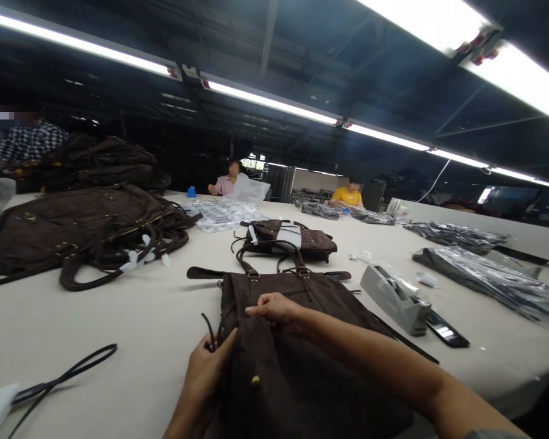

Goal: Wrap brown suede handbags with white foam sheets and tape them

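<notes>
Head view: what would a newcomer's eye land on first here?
Front and centre, a dark brown bag lies on the pale table, with the left hand pinching its edge and the right hand resting on top. To the left sits a pile of similar bags, and to the right a grey tape dispenser. Bright light strips cross the dark ceiling.
</notes>
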{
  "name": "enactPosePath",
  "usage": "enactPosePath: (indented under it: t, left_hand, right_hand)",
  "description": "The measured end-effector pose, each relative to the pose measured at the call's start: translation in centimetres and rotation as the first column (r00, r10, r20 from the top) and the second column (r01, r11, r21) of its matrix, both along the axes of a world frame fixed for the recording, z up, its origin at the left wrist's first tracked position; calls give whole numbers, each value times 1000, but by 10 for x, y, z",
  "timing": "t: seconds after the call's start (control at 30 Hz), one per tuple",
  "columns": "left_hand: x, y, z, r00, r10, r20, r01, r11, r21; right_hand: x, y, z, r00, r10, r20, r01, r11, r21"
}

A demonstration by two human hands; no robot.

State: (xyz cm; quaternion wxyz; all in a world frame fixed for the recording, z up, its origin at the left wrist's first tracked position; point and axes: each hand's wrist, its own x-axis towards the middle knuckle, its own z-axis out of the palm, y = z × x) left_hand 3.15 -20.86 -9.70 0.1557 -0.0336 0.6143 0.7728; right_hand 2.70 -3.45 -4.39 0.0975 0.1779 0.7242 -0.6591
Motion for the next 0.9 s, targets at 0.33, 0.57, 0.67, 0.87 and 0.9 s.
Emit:
enactPosePath:
  t: [0.33,0.57,0.67,0.87,0.9]
  left_hand:
    - [3,-28,32,884,-276,-378,-219,469,-856]
    - [-4,-30,72,931,-106,-348,-69,888,-455]
    - [-2,-17,75,958,-252,136,255,967,-1]
    - [-14,-5,67,846,-372,383,307,926,220]
    - [-18,-5,63,879,-349,324,311,936,165]
  right_hand:
    - [10,-17,23,902,412,-132,-55,412,910]
    - [4,-27,34,875,446,-187,8,373,928]
    - [-3,-19,33,894,322,-312,65,595,801]
    - [-6,-42,6,895,-27,-445,251,856,452]
    - [-7,-49,-3,886,-75,-457,289,861,419]
